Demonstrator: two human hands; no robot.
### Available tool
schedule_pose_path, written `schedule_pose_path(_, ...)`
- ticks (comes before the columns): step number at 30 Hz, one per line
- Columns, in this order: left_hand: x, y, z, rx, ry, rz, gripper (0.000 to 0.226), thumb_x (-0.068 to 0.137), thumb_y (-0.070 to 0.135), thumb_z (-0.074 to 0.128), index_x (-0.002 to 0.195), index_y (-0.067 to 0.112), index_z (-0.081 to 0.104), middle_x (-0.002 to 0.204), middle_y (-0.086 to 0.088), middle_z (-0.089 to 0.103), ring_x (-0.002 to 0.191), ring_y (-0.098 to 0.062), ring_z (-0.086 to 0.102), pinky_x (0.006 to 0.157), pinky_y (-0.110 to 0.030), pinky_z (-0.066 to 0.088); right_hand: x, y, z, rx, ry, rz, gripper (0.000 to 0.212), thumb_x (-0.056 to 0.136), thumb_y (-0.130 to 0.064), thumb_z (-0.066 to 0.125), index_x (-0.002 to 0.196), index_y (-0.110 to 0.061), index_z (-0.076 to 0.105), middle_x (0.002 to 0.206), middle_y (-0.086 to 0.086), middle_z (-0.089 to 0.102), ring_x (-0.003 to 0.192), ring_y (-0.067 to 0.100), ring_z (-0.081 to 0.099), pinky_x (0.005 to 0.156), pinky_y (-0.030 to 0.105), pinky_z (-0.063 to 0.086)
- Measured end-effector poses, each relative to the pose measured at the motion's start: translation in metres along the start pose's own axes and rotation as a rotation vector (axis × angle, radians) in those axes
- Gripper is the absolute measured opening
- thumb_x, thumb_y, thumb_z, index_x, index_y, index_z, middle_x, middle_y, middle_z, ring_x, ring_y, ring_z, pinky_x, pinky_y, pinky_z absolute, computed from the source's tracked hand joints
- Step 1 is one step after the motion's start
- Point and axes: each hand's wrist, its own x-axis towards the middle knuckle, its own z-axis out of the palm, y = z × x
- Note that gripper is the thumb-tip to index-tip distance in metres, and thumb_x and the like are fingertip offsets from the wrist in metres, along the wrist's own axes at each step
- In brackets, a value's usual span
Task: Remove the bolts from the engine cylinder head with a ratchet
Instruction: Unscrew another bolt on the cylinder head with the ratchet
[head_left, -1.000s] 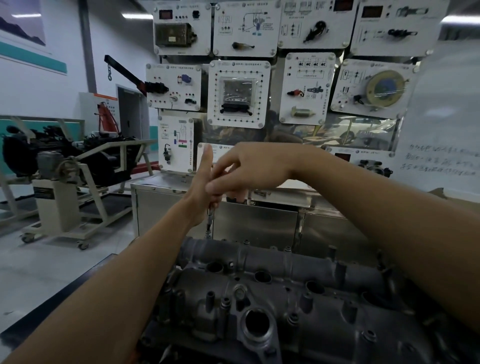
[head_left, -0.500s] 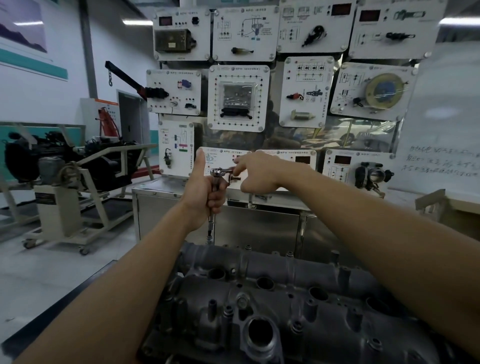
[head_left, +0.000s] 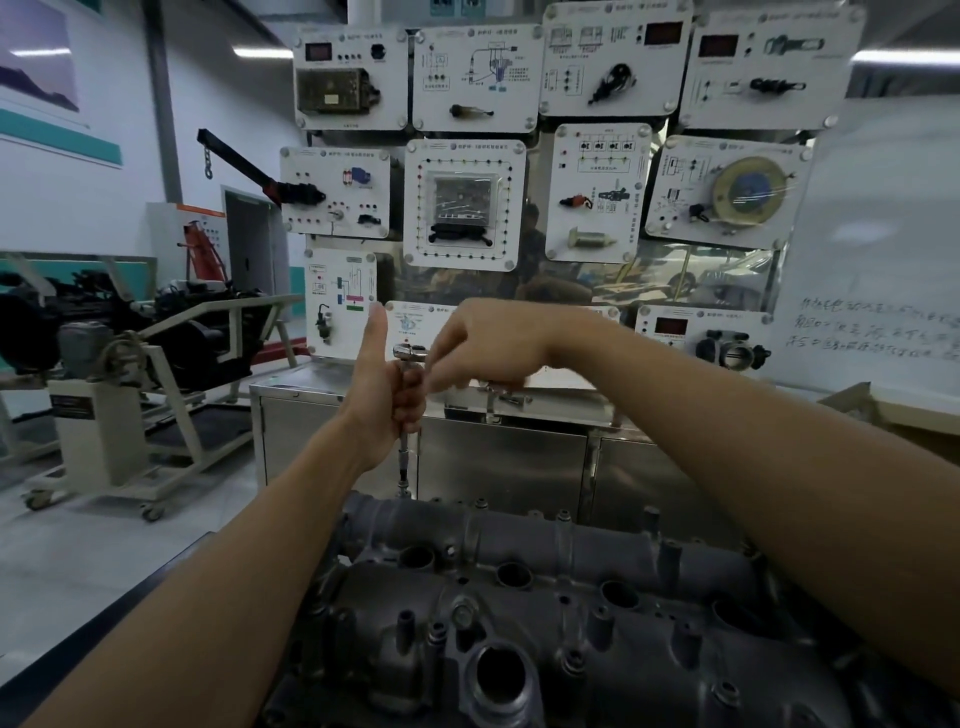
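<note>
The dark grey cylinder head (head_left: 519, 613) fills the lower middle of the view. A ratchet (head_left: 410, 353) stands above its far left edge on a long upright extension bar (head_left: 403, 462), whose socket meets a bolt at the head's rim. My left hand (head_left: 384, 395) grips the bar just under the ratchet head, thumb pointing up. My right hand (head_left: 483, 343) reaches in from the right and holds the ratchet handle beside the head; its fingers hide the handle. Several bolts (head_left: 566, 517) stick up along the far rim.
A steel cabinet (head_left: 498, 457) stands just behind the cylinder head, with a wall of white training panels (head_left: 467, 202) above it. An engine on a wheeled stand (head_left: 130, 364) sits at the left, across open grey floor. A whiteboard (head_left: 883, 249) is at the right.
My right hand has swung from in front of my left hand out to the right of the ratchet head and back close to it. The left hand keeps its grip on the bar.
</note>
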Motion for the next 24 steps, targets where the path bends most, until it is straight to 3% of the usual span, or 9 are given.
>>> schedule_pose_path(3,0.002,-0.001,0.002,0.015,-0.047,0.084,0.112,0.086,0.088,0.009,0.110,-0.008,0.060,0.068,-0.013,0.046,0.056,-0.017,0.030,0.056,-0.031,0.024,-0.005,-0.018,-0.007,0.168,-0.125,-0.042,0.043,0.098,-0.051,0.055,0.108,-0.014,0.074,0.089,-0.003,0.078,0.085,0.008,0.074,0.092,0.039,0.050)
schedule_pose_path(4,0.002,-0.001,0.001,0.012,-0.042,0.092,0.111,0.086,0.089,0.009,0.110,-0.008,0.060,0.067,-0.011,0.043,0.057,-0.016,0.030,0.056,-0.031,0.025,-0.002,-0.019,-0.008,0.131,-0.095,-0.045,0.047,0.098,-0.056,0.052,0.098,-0.016,0.075,0.082,-0.006,0.077,0.083,0.007,0.074,0.091,0.035,0.050)
schedule_pose_path(7,-0.001,0.001,0.002,0.019,-0.012,0.027,0.092,0.080,0.093,0.011,0.067,0.011,0.050,0.060,0.000,0.031,0.056,-0.015,0.028,0.054,-0.032,0.026,0.007,-0.006,-0.008,-0.030,0.052,0.037,0.051,0.098,-0.059,0.049,0.076,-0.021,0.074,0.063,-0.011,0.068,0.073,0.009,0.065,0.075,0.026,0.046)
schedule_pose_path(9,-0.004,0.001,0.004,0.025,-0.036,-0.018,0.082,0.073,0.097,0.015,0.062,0.020,0.040,0.059,0.001,0.028,0.053,-0.015,0.025,0.052,-0.031,0.025,0.011,0.008,-0.006,-0.129,0.070,0.152,0.040,0.098,-0.047,0.054,0.076,-0.020,0.072,0.069,-0.009,0.067,0.076,0.015,0.061,0.072,0.030,0.048)
schedule_pose_path(12,-0.005,0.003,0.004,-0.016,-0.009,-0.060,0.080,0.073,0.097,0.017,0.059,0.020,0.037,0.058,0.002,0.024,0.051,-0.015,0.020,0.050,-0.031,0.020,0.015,0.023,0.006,-0.253,0.094,0.201,0.028,0.092,-0.027,0.054,0.088,-0.006,0.072,0.091,0.006,0.069,0.091,0.024,0.063,0.083,0.037,0.050)
schedule_pose_path(15,-0.001,-0.001,0.001,-0.010,0.001,-0.014,0.089,0.079,0.094,0.015,0.066,0.012,0.047,0.057,-0.001,0.028,0.050,-0.013,0.022,0.053,-0.032,0.020,0.011,0.013,0.012,0.001,0.070,-0.014,0.030,0.089,-0.024,0.056,0.098,-0.004,0.076,0.085,-0.002,0.072,0.082,0.013,0.064,0.073,0.027,0.053)
schedule_pose_path(18,0.000,-0.001,0.003,0.012,-0.027,0.042,0.104,0.083,0.090,0.009,0.098,0.003,0.063,0.054,0.000,0.036,0.049,-0.011,0.027,0.054,-0.031,0.024,0.009,-0.001,0.010,0.225,-0.090,-0.133,0.038,0.091,-0.032,0.050,0.088,-0.001,0.071,0.070,-0.007,0.069,0.071,0.008,0.066,0.074,0.020,0.053)
schedule_pose_path(20,-0.002,0.001,0.004,0.009,0.008,-0.011,0.099,0.081,0.092,0.008,0.083,0.006,0.058,0.056,0.001,0.031,0.053,-0.013,0.026,0.054,-0.031,0.025,0.011,0.009,0.005,0.112,-0.046,-0.068,0.040,0.099,-0.034,0.042,0.091,-0.008,0.071,0.080,-0.011,0.071,0.081,0.012,0.064,0.088,0.030,0.051)
schedule_pose_path(24,-0.007,0.004,0.007,-0.025,-0.005,-0.051,0.079,0.078,0.095,0.011,0.062,0.021,0.034,0.058,0.002,0.026,0.053,-0.015,0.021,0.052,-0.032,0.022,0.013,0.037,0.002,-0.341,-0.036,0.103,0.044,0.107,-0.023,0.029,0.107,-0.018,0.073,0.131,0.009,0.063,0.118,0.025,0.056,0.107,0.044,0.040)
